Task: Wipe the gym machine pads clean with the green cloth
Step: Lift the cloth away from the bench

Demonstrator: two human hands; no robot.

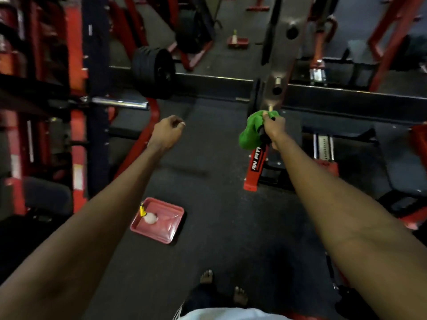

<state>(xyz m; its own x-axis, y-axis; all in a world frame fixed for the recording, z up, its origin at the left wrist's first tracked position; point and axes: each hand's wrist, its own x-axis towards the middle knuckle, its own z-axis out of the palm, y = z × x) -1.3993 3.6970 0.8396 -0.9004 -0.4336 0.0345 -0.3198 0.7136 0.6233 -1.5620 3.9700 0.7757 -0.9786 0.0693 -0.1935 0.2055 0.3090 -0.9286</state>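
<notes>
My right hand (273, 130) is stretched out in front and shut on the green cloth (250, 132), which hangs bunched to its left. The same hand also grips a thin black object, pressed against the red machine arm (255, 167) marked with white letters. My left hand (167, 132) reaches forward over the floor, fingers loosely curled with nothing in them. A dark pad (46, 195) sits low at the left, and another dark pad (406, 172) at the right. Neither hand touches a pad.
A red tray (171, 225) with a yellow-capped bottle (147, 217) lies on the black floor below my left arm. A loaded barbell (153, 72) and chrome bar end (120, 103) stand left. Red frames line both sides. My bare feet (221, 287) are at bottom.
</notes>
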